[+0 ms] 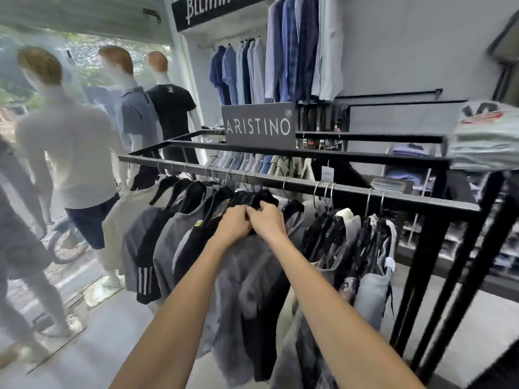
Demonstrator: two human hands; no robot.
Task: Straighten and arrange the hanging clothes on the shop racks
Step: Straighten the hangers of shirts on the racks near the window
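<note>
A black metal rack rail [351,192] runs from upper left to right, carrying grey, black and cream tops on black hangers with metal hooks. Both my hands meet at the middle of the rail. My left hand [234,223] and my right hand [266,219] are closed side by side on the dark collar of a grey and black top [252,265], just below its black hanger [262,199]. To the left hang a cream top [126,220] and several grey tops; to the right hangs a bunch of black and light grey garments [373,248].
A grey ARISTINO sign [259,126] stands on the rack's upper frame. Folded shirts [483,141] are stacked on the top right corner. Blue shirts [297,49] hang on the back wall. Mannequins [73,141] stand left by the window. The rack's black legs [421,276] stand right.
</note>
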